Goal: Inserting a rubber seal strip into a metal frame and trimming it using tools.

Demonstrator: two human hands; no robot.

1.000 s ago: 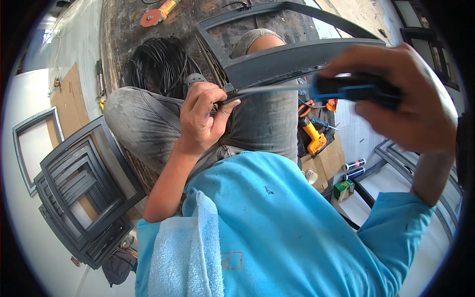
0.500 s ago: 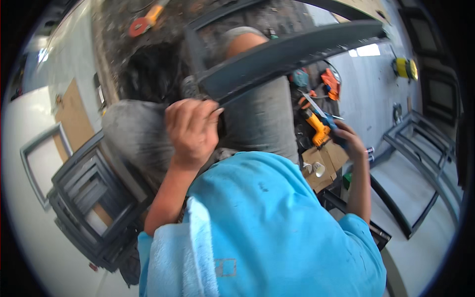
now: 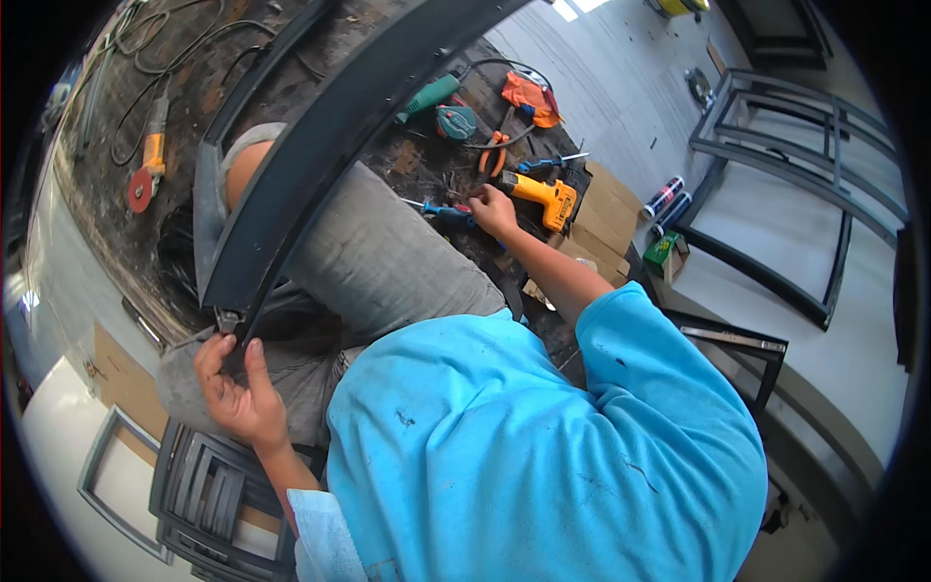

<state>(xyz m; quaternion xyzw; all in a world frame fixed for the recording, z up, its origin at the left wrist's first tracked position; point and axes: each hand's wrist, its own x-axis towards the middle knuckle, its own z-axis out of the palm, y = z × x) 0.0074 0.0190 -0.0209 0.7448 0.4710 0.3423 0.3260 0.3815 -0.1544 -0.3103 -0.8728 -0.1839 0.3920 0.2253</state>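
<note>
A dark grey metal frame [image 3: 320, 145] lies slanted across my raised leg, its near corner pointing toward me. My left hand [image 3: 242, 393] is at that corner, thumb and fingertips on either side of the frame's end, where a small metal piece [image 3: 228, 318] shows. My right hand [image 3: 497, 213] reaches down to the dark work surface with its fingers pinched together. Whatever is between them is hidden. A blue-handled screwdriver [image 3: 448, 210] lies right beside those fingertips, and a yellow cordless drill [image 3: 548, 197] lies just beyond them.
Pliers with orange handles [image 3: 496, 152], another blue screwdriver [image 3: 551, 162], a green power tool [image 3: 436, 102] and an orange cloth [image 3: 532, 97] lie farther off. An angle grinder [image 3: 150, 160] is at the far left. Cardboard [image 3: 599, 218] and stacked frames [image 3: 208, 495] flank me.
My view has turned right. My right hand, earlier around a blue-handled tool, has come down among the tools. My left hand stays at the frame's corner, now seen from its palm side.
</note>
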